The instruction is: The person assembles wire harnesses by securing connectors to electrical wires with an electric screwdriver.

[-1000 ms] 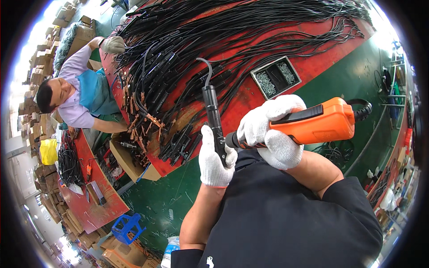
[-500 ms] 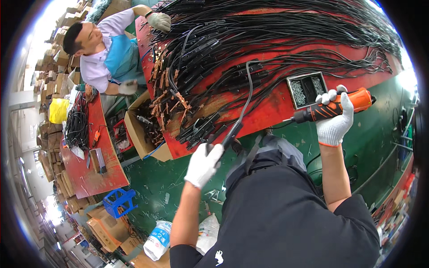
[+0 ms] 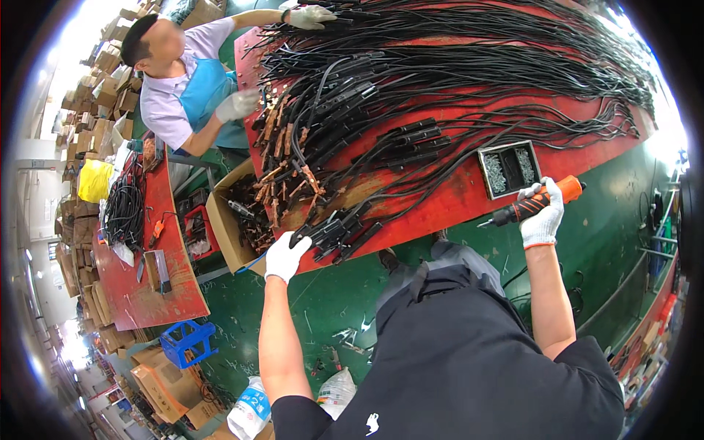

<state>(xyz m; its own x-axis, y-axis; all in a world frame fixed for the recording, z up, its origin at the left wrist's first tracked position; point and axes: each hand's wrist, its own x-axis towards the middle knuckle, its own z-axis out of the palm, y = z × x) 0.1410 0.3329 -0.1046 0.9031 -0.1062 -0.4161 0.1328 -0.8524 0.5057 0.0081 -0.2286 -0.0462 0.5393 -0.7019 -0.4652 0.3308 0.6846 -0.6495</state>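
Note:
My right hand (image 3: pixel 544 220), in a white knitted glove, is wrapped round an orange and black electric screwdriver (image 3: pixel 529 208). Its bit points left, just off the table's front edge. My left hand (image 3: pixel 286 258), gloved too, is at the left end of that edge, fingers curled on a black piece that looks like a cable handle (image 3: pixel 297 238); the fingers hide most of it. Right beside it lies a small pile of black plastic handles (image 3: pixel 339 233) with cables running off to the right. Close to the screwdriver stands a divided tray (image 3: pixel 506 147) holding small screws (image 3: pixel 494 173).
Bundles of black cables (image 3: pixel 469 70) with copper ends (image 3: pixel 282 139) cover much of the red table (image 3: pixel 433 209). Across the left corner, a co-worker (image 3: pixel 183 88) in a blue apron reaches over them. An open cardboard box (image 3: pixel 227 235) and a blue plastic stool (image 3: pixel 187 343) are on the left.
My left hand has gone left to the handle pile; the long handle and cable it held up are down. The screwdriver has dropped slightly away from the tray. The co-worker's hands moved over the table.

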